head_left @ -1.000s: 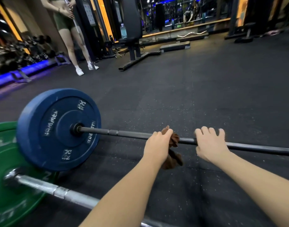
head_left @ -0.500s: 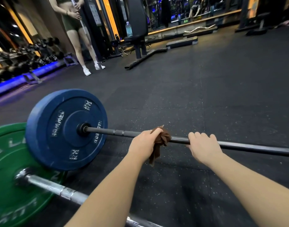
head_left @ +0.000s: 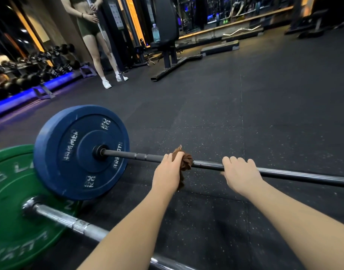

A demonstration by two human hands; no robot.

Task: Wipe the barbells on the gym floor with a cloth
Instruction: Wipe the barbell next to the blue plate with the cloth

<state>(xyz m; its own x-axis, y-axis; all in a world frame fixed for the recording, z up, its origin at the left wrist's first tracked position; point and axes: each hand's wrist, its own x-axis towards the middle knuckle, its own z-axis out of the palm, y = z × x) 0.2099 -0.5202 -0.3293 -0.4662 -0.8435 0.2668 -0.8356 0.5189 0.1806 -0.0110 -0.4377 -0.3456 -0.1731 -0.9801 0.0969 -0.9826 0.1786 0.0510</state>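
Wiping in progress on the black barbell [head_left: 293,173], which lies on the gym floor [head_left: 245,123]. Left hand [head_left: 168,173] curls round a brown cloth [head_left: 185,160] wrapped on the shaft, near the blue plate [head_left: 79,151]; right hand [head_left: 240,173] grips the bare shaft just beside it. Judged unfinished: the chrome barbell [head_left: 69,221] with the green plate [head_left: 9,191] lies nearer, untouched. Blue plate reads "HAMMER STRENGTH" and "20 KG"; green lettering is cut off.

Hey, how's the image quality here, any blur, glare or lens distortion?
Head view: dim overall, with a blue light strip glowing at far left; pale sheen streaks the dark bar; the green plate and silver bar at lower left look soft; left hand, right hand and cloth are sharp.
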